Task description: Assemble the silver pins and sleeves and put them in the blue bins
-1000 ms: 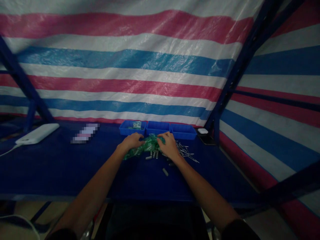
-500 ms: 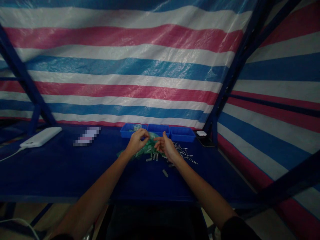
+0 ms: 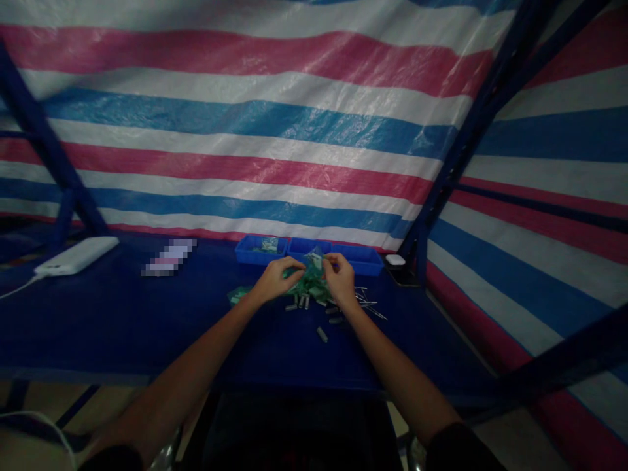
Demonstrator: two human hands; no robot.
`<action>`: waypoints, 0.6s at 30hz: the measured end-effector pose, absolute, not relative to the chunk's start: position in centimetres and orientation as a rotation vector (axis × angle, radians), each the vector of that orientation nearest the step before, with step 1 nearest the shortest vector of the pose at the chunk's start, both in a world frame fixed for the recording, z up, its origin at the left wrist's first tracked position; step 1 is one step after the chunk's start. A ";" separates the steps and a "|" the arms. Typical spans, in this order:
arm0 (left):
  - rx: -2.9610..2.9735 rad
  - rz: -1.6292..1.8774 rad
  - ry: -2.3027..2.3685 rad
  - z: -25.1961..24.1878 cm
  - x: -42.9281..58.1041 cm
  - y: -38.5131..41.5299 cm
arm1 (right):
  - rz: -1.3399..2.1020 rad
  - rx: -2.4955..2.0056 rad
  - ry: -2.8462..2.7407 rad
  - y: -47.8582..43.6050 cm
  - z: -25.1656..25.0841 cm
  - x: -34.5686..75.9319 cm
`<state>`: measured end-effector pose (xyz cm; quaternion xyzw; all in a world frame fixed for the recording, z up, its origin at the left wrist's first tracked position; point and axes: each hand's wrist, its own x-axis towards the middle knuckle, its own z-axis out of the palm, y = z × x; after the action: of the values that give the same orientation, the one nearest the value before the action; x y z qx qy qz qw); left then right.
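A small clear, greenish plastic bag [image 3: 314,258] stands up between my two hands, above the pile. My left hand [image 3: 279,279] is closed, thumb and fingers pinching at the bag's left side. On the other side my right hand [image 3: 340,277] pinches the bag's right edge. What lies inside the bag is too small to make out. Below and behind the hands spreads a heap of green plastic bags [image 3: 314,285], partly covered by the fingers. Several short metal cylinders [image 3: 322,335] lie in front of it. Thin metal rods [image 3: 373,306] are scattered right of my right hand.
Three blue trays stand in a row behind the pile; the left tray [image 3: 244,254] holds small bags. A white power bank [image 3: 78,256] with a cable and a blurred-out flat object [image 3: 171,256] lie left. A white case [image 3: 395,260] sits far right beside a blue frame post [image 3: 420,245].
My right hand, fingers spread before, has closed on the bag's edge. The small bag now stands raised between both hands. The view has shifted slightly.
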<state>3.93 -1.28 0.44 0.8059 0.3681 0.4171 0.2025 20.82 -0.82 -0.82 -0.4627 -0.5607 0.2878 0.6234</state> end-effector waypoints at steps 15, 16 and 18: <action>1.065 1.428 1.149 1.4 1.7 1.0 | 0.083 -0.942 -1.697 -3.2 0.0 19.8; 1.002 1.511 1.170 1.5 1.1 1.4 | 0.087 -0.965 -1.678 -3.1 0.1 19.9; 0.909 1.580 1.177 1.5 0.1 2.0 | 0.094 -0.994 -1.655 -2.8 0.1 20.2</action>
<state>0.08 1.96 1.53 0.3704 0.4796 0.6440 0.4669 20.18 -2.79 0.08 -0.4233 -0.7046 0.0400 0.5681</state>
